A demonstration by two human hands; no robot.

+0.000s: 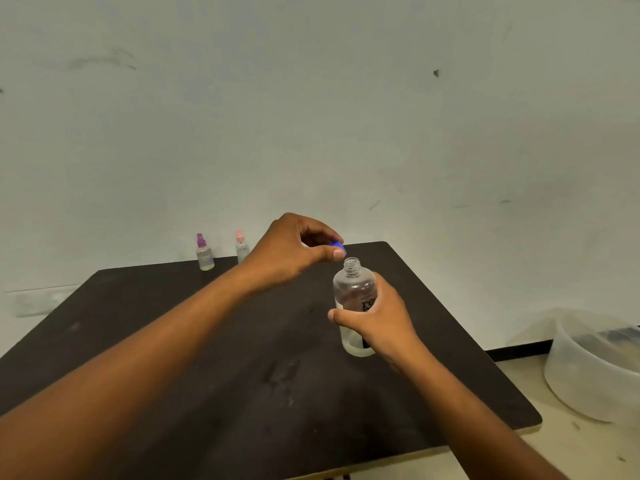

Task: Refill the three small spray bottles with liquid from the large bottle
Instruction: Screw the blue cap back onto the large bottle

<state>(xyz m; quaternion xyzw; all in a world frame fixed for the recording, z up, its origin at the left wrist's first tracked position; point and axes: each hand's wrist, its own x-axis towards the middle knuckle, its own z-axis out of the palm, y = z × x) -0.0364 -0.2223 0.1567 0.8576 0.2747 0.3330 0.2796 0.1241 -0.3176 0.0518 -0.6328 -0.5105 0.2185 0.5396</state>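
Observation:
The large clear bottle (352,292) stands upright on the dark table (207,358), its threaded neck uncapped, with a little liquid near its base. My right hand (381,322) wraps around its body. My left hand (294,252) hovers just up and left of the neck, pinching a small blue cap (337,245) between thumb and fingers. Two small spray bottles stand at the table's far edge: one with a purple top (204,254) and one with a pink top (241,247), partly hidden by my left wrist. I see no third small bottle.
A translucent plastic tub (588,368) sits on the pale surface to the right of the table. A plain wall rises just behind the table's far edge. A faint clear object (38,301) lies off the table's left corner.

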